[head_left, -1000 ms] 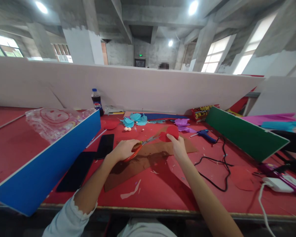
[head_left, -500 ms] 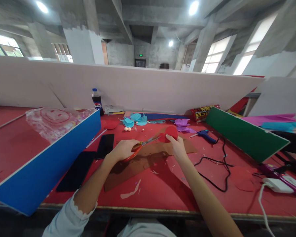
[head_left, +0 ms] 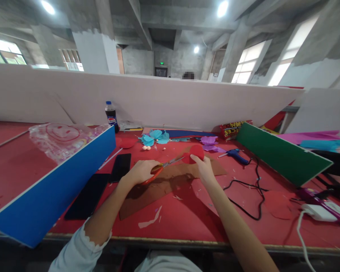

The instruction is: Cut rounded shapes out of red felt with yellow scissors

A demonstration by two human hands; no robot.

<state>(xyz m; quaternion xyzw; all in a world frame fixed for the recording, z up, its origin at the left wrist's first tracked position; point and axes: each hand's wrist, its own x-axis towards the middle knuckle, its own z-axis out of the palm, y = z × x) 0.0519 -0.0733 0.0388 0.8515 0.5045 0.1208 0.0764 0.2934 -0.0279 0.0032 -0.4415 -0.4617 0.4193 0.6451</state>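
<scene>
Over the middle of the red-covered desk [head_left: 184, 223], both bare hands are working just above a long brown sheet of paper or felt [head_left: 158, 194]. The left hand [head_left: 144, 172] is curling around the handles of a pair of orange-handled metal scissors [head_left: 156, 175], whose blades are pointing away from its fingers toward the right hand [head_left: 205, 166]. That right hand is pinching a rounded, thin red piece [head_left: 197, 151] between thumb and fingers; the piece is rising just beyond the thumb, its main part standing past the fingertips. A smaller red portion is showing to the left of the thumb, near the scissors' tips; whether the blades are gripping it, I cannot tell.

Beyond the hands, turquoise petal shapes [head_left: 155, 138] and small pale round balls [head_left: 146, 148] are lying toward the left, while purple petal shapes [head_left: 209, 141] are lying behind the right hand. To its right, a blue glue gun [head_left: 238, 155] is resting near a looping black cord [head_left: 262, 196]. On the left, a black flat phone [head_left: 121, 166] is lying near the left hand, beside a tilted blue rectangular board [head_left: 62, 189]; a green rectangular board [head_left: 280, 153] is standing on the right.
</scene>
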